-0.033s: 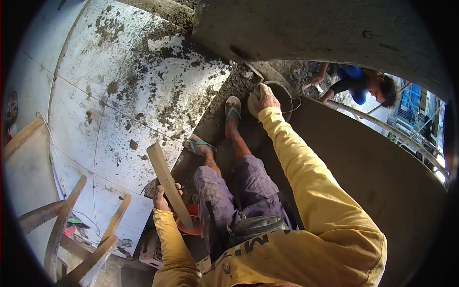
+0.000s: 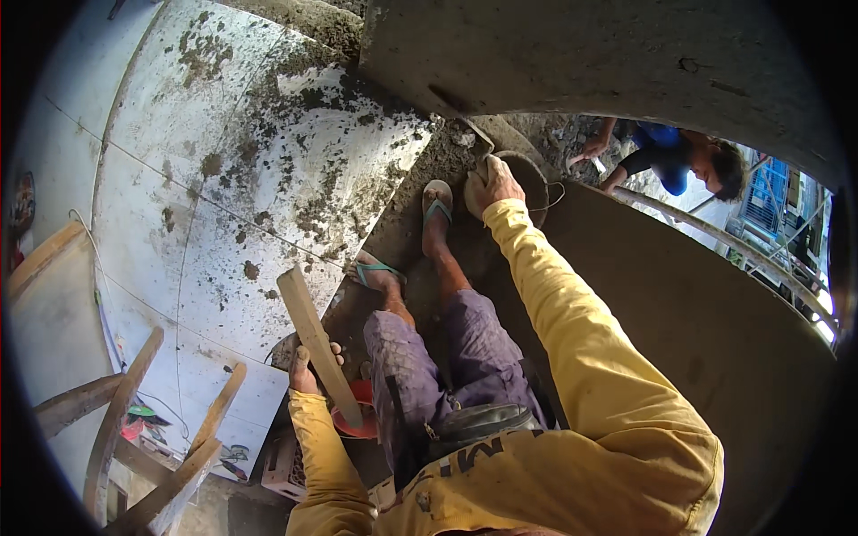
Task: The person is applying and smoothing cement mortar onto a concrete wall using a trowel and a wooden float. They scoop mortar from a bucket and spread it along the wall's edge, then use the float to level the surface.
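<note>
My left hand (image 2: 304,366) grips a long wooden float (image 2: 315,339) that slants up to the left beside my knee. My right hand (image 2: 493,183) reaches far forward in a yellow sleeve and is closed on a trowel (image 2: 476,136), whose blade points up toward the grey wall. It sits at the rim of a dark round pan of mortar (image 2: 529,179). My feet in teal-strapped sandals (image 2: 436,207) stand on a mortar-covered floor strip below it.
A white sheet spattered with mortar (image 2: 223,179) covers the left. A wooden trestle (image 2: 134,429) stands at the lower left, and a red bowl (image 2: 357,420) lies by my leg. Grey curved walls (image 2: 697,304) rise ahead and at right. Another person in blue (image 2: 666,152) works beyond.
</note>
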### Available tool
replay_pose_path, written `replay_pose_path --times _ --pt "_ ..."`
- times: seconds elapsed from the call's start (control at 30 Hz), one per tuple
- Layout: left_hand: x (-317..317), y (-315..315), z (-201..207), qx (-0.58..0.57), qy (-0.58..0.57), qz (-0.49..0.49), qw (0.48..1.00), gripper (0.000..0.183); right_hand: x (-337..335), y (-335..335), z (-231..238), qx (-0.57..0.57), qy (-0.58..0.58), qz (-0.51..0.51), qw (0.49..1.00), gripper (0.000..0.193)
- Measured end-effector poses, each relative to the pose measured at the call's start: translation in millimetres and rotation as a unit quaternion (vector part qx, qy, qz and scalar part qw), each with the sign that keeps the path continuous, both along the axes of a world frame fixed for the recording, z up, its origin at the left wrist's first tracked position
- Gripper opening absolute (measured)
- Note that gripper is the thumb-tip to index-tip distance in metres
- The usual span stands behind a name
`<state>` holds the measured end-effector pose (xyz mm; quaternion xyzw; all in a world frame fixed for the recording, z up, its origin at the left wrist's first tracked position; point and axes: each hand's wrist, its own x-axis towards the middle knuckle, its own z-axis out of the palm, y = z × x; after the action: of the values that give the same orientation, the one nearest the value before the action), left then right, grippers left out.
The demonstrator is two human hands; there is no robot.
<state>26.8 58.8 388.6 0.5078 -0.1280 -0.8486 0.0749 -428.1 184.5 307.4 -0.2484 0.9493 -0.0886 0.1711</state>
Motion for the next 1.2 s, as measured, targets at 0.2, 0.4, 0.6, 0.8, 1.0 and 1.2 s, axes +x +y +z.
replay_pose_path --times 0.2,0.4,0.6,0.8,1.0,1.2 --pt "-10 18 -3 0.025 -0.013 0.016 0.999 0.067 0 15 12 -0.034 0.006 -0.007 0.999 0.041" --pt "-19 27 -4 0.068 0.023 0.011 0.997 0.068 -3 18 49 -0.029 -0.032 -0.026 0.999 0.038" --pt "-39 27 8 0.058 0.042 0.048 0.996 0.069 -2 14 94 -0.047 -0.021 -0.029 0.998 0.037" --pt "-39 21 7 0.076 0.117 0.036 0.990 0.066 2 24 119 -0.130 0.006 -0.014 0.991 0.032" --pt "-65 24 8 0.043 0.133 0.109 0.984 0.064 -1 20 73 -0.028 -0.071 0.029 0.997 0.039" --pt "-72 29 8 0.044 0.127 0.124 0.983 0.060 -17 7 32 0.010 -0.086 -0.027 0.996 0.044"
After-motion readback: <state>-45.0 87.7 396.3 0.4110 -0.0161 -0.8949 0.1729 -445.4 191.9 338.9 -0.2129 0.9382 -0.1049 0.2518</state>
